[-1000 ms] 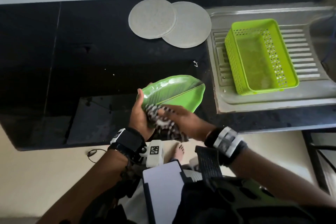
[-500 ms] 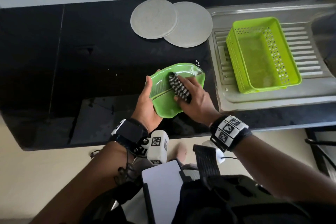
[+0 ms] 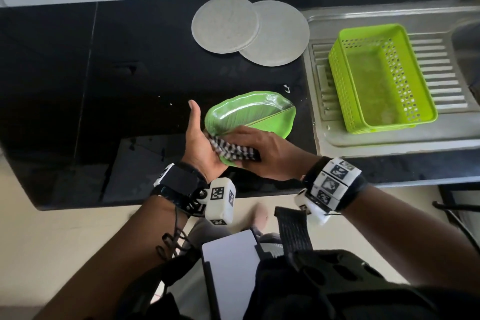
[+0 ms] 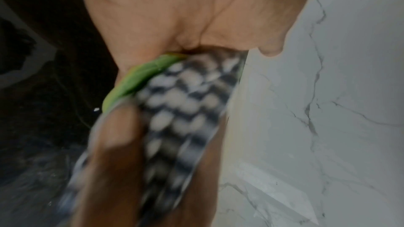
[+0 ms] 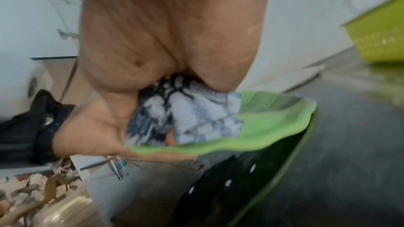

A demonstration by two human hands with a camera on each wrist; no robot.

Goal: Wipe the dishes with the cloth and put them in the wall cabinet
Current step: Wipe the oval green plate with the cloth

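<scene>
L hand (image 3: 201,148) grips green leaf plate (image 3: 255,114) at near edge, thumb up; R hand (image 3: 262,152) beside it presses checked cloth (image 3: 233,149) onto plate.

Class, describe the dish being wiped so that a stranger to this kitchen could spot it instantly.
Start at the black counter, left of the steel draining board. Near its front edge, two hands hold a leaf-shaped green plate. Unlike the two round grey plates behind, it is glossy, ribbed, and touched by a checked cloth.
</scene>
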